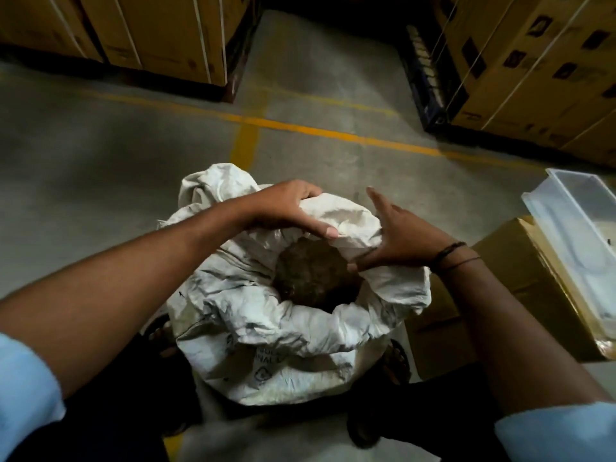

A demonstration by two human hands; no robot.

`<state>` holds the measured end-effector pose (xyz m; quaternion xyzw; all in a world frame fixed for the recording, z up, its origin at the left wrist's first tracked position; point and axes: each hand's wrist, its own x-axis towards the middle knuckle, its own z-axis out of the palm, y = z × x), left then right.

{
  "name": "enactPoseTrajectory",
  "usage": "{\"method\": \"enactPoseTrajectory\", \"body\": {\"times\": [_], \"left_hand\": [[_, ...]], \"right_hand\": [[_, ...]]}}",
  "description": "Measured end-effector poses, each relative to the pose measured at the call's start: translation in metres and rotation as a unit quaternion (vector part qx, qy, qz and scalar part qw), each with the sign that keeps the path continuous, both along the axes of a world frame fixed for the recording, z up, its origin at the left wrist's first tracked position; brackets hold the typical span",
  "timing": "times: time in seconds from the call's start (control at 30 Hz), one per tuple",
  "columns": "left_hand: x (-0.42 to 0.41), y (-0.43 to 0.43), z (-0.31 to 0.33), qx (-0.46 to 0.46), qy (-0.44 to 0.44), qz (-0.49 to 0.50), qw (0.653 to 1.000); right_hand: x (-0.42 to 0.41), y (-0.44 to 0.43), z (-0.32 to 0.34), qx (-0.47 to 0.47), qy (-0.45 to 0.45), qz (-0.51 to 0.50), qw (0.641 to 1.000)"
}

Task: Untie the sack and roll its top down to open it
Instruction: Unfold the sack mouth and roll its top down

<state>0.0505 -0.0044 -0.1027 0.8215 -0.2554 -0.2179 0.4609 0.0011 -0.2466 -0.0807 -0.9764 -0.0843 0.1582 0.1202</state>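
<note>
A white woven sack (266, 335) stands on the floor between my feet, its mouth open and its top bunched in a rolled rim. Dark brown lumpy material (310, 271) shows inside the opening. My left hand (286, 208) grips the far part of the rim, fingers curled over the fabric and thumb on the inner side. My right hand (400, 235) lies against the right side of the rim with fingers spread and straight, thumb pressing the cloth at the opening's edge. No tie is visible on the sack.
A cardboard box (506, 295) sits close on the right with a clear plastic bin (576, 228) on it. Stacks of strapped cartons (150, 35) stand at the back left and cartons (533, 68) on a dark pallet at the back right. Yellow lines (333, 133) cross the concrete floor.
</note>
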Motion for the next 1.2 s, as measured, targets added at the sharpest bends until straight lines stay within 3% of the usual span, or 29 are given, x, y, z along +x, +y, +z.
{"method": "enactPoseTrajectory", "body": {"times": [0.07, 0.13, 0.2, 0.27, 0.33, 0.4, 0.43, 0.47, 0.53, 0.57, 0.63, 0.7, 0.73, 0.77, 0.8, 0.83, 0.87, 0.93, 1.03, 1.13, 1.2], "left_hand": [[-0.002, 0.0, -0.003, -0.057, 0.035, 0.007, 0.998], [0.0, 0.0, -0.004, -0.079, 0.069, -0.012, 0.994], [0.0, 0.0, -0.003, -0.078, 0.089, -0.041, 0.992], [0.0, 0.001, -0.002, -0.084, 0.141, -0.06, 0.985], [-0.002, -0.001, 0.001, -0.039, 0.117, -0.071, 0.99], [0.001, -0.002, 0.0, 0.138, -0.097, -0.046, 0.985], [0.003, 0.002, -0.002, 0.237, -0.209, -0.012, 0.948], [0.006, 0.008, -0.003, 0.306, -0.263, 0.028, 0.914], [0.014, 0.02, -0.005, 0.335, -0.23, 0.077, 0.911], [0.015, 0.026, -0.005, 0.323, -0.192, 0.082, 0.923], [0.013, 0.027, -0.006, 0.279, -0.103, 0.063, 0.953], [0.006, 0.02, -0.011, 0.191, 0.017, 0.056, 0.98], [0.004, 0.018, -0.018, 0.126, 0.079, 0.075, 0.986], [0.003, 0.015, -0.023, 0.06, 0.153, 0.103, 0.981], [0.004, 0.014, -0.028, -0.009, 0.238, 0.124, 0.963], [0.006, 0.014, -0.029, -0.053, 0.304, 0.128, 0.942], [0.008, 0.015, -0.029, -0.085, 0.35, 0.125, 0.924], [0.014, 0.02, -0.026, -0.122, 0.401, 0.099, 0.903], [0.021, 0.029, -0.023, -0.156, 0.443, 0.06, 0.881], [0.018, 0.026, -0.019, -0.1, 0.409, 0.064, 0.905], [0.015, 0.02, -0.017, -0.051, 0.315, 0.078, 0.945]], "right_hand": [[-0.004, 0.008, -0.001, -0.019, -0.125, 0.071, 0.989], [-0.012, 0.024, 0.0, 0.057, -0.212, 0.116, 0.969], [-0.02, 0.044, -0.003, 0.11, -0.222, 0.104, 0.963], [-0.02, 0.054, -0.014, 0.093, -0.197, 0.065, 0.974], [-0.014, 0.051, -0.018, 0.092, -0.134, 0.01, 0.987], [-0.003, 0.039, -0.009, 0.173, -0.021, -0.055, 0.983], [0.003, 0.032, -0.003, 0.25, 0.044, -0.089, 0.963], [0.007, 0.024, 0.001, 0.344, 0.11, -0.123, 0.924], [0.009, 0.005, 0.003, 0.469, 0.223, -0.216, 0.827], [0.011, -0.003, 0.002, 0.478, 0.258, -0.24, 0.804], [0.016, -0.013, -0.002, 0.427, 0.292, -0.254, 0.817], [0.026, -0.01, -0.012, 0.277, 0.245, -0.225, 0.901], [0.029, -0.006, -0.017, 0.155, 0.171, -0.189, 0.955], [0.03, -0.001, -0.022, 0.023, 0.071, -0.153, 0.985], [0.027, 0.006, -0.024, -0.079, -0.044, -0.116, 0.989], [0.024, 0.014, -0.025, -0.113, -0.143, -0.057, 0.982], [0.018, 0.024, -0.023, -0.094, -0.193, 0.014, 0.977], [0.007, 0.046, -0.024, -0.034, -0.181, 0.152, 0.971], [0.002, 0.072, -0.043, -0.061, -0.179, 0.182, 0.965], [0.018, 0.069, -0.048, -0.061, -0.182, 0.158, 0.969], [0.03, 0.061, -0.041, -0.04, -0.143, 0.145, 0.978]]}}
